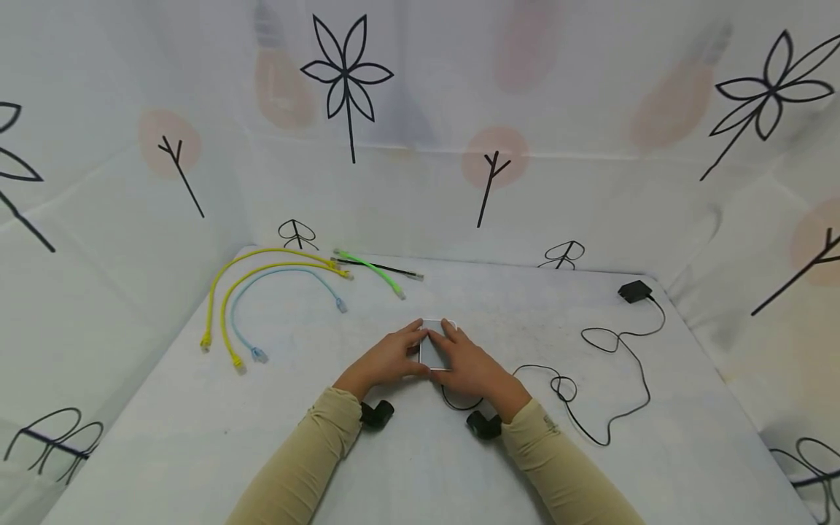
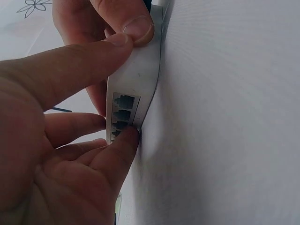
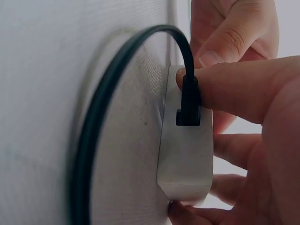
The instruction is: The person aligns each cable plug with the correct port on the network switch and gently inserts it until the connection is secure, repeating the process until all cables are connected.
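Observation:
Both hands grip a small white network switch (image 1: 434, 354) at the middle of the table. My left hand (image 1: 390, 355) holds its left side, fingers and thumb spread around the edges. A row of Ethernet ports (image 2: 123, 115) faces that palm in the left wrist view, one fingertip over the lower ones. From the other side my right hand (image 1: 469, 364) grips it, its thumb beside a black power plug (image 3: 190, 103) seated in the switch. The power cord (image 3: 105, 103) loops away from that plug. In the left wrist view the two thumbs meet at the near end.
At the back left lie two yellow network cables (image 1: 226, 299), a light blue one (image 1: 289, 270), a green one (image 1: 375, 268) and a short black one (image 1: 394, 270). A black power adapter (image 1: 634, 292) sits at the back right, its thin cord (image 1: 646, 375) winding across the white table (image 1: 689, 452).

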`<state>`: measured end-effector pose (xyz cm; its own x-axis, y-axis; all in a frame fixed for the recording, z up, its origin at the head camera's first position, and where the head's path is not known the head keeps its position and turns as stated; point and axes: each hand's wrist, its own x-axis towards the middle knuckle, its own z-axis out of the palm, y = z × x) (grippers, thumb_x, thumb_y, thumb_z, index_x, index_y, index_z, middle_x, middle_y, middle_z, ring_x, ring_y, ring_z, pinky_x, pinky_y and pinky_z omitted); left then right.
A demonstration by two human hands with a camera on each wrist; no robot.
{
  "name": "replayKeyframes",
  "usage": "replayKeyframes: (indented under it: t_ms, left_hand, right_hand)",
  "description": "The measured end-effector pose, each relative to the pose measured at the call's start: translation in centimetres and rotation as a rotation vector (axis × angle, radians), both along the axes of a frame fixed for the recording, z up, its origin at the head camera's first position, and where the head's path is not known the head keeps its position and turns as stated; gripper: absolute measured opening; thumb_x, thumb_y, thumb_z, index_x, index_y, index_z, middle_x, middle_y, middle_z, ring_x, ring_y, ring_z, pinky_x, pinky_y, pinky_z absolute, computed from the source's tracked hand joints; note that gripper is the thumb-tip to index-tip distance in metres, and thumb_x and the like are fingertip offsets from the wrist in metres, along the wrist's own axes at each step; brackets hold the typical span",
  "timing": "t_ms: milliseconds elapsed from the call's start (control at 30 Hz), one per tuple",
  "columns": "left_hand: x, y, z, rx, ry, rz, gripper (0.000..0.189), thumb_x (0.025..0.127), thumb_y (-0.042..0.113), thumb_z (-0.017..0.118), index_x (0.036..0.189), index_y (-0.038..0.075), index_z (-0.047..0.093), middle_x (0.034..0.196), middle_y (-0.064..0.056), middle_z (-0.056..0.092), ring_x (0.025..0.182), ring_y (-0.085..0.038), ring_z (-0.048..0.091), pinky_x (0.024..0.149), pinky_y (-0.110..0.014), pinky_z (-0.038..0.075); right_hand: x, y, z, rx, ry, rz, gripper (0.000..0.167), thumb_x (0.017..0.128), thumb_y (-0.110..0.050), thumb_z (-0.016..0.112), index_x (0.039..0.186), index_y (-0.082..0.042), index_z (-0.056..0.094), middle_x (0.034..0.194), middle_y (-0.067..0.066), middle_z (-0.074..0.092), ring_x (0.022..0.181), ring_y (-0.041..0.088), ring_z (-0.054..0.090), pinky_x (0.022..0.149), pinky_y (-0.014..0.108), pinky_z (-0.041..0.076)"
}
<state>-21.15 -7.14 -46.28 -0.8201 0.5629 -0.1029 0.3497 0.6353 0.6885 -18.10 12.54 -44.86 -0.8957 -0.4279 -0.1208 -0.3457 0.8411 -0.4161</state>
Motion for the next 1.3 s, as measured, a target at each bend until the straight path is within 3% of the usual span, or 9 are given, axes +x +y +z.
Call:
replayKeyframes:
  t_ms: [300, 433, 567, 667, 967, 1300]
  left_hand:
    - [0.2, 0.3, 0.0, 0.001, -0.004, 0.003, 0.078, 0.086, 0.033, 0.074, 0.15, 0.012, 0.036, 0.163, -0.007, 0.017, 0.129, -0.021, 0.054, 0.113, -0.039, 0.037]
    - [0.2, 0.4, -0.1, -0.011, 0.0, 0.012, 0.077, 0.085, 0.033, 0.075, 0.15, 0.012, 0.037, 0.162, -0.006, 0.018, 0.135, -0.021, 0.047, 0.114, -0.04, 0.035]
    - [0.4, 0.4, 0.0, -0.047, 0.031, 0.017, 0.078, 0.085, 0.035, 0.074, 0.149, 0.012, 0.038, 0.161, -0.005, 0.021, 0.143, -0.024, 0.035, 0.115, -0.042, 0.034]
    - [0.6, 0.2, 0.3, -0.063, 0.069, 0.016, 0.077, 0.085, 0.037, 0.074, 0.148, 0.01, 0.04, 0.159, -0.008, 0.028, 0.141, -0.027, 0.039, 0.112, -0.043, 0.037]
    - [1.1, -1.7, 1.3, -0.018, 0.115, 0.091, 0.059, 0.089, 0.036, 0.069, 0.141, 0.013, 0.051, 0.145, -0.007, 0.05, 0.134, -0.026, 0.047, 0.109, -0.044, 0.04]
    - [1.5, -4.5, 1.8, -0.057, 0.164, 0.152, 0.053, 0.089, 0.037, 0.069, 0.136, 0.016, 0.056, 0.14, -0.004, 0.055, 0.134, -0.024, 0.047, 0.111, -0.043, 0.039]
  right_hand:
    - [0.2, 0.2, -0.1, 0.009, 0.006, -0.005, 0.073, 0.093, -0.043, 0.061, 0.152, -0.013, 0.032, 0.162, 0.015, 0.015, 0.148, 0.037, 0.017, 0.11, 0.056, 0.035]
    - [0.2, 0.3, -0.2, 0.006, 0.001, -0.006, 0.073, 0.093, -0.043, 0.062, 0.152, -0.012, 0.032, 0.162, 0.015, 0.015, 0.148, 0.037, 0.017, 0.11, 0.056, 0.035]
    - [0.2, 0.3, -0.2, 0.006, 0.0, -0.001, 0.073, 0.093, -0.043, 0.062, 0.152, -0.013, 0.032, 0.162, 0.016, 0.015, 0.148, 0.037, 0.017, 0.11, 0.056, 0.035]
    - [0.2, 0.3, -0.2, 0.003, -0.002, 0.0, 0.074, 0.093, -0.042, 0.063, 0.153, -0.014, 0.031, 0.162, 0.015, 0.014, 0.148, 0.037, 0.017, 0.11, 0.056, 0.035]
    - [0.0, 0.1, -0.2, -0.009, -0.021, -0.009, 0.073, 0.092, -0.04, 0.064, 0.153, -0.016, 0.031, 0.163, 0.013, 0.013, 0.149, 0.036, 0.017, 0.11, 0.055, 0.035]
    - [-0.1, 0.0, -0.1, -0.013, -0.017, -0.022, 0.073, 0.092, -0.039, 0.064, 0.153, -0.016, 0.032, 0.163, 0.012, 0.014, 0.149, 0.035, 0.018, 0.112, 0.055, 0.033]
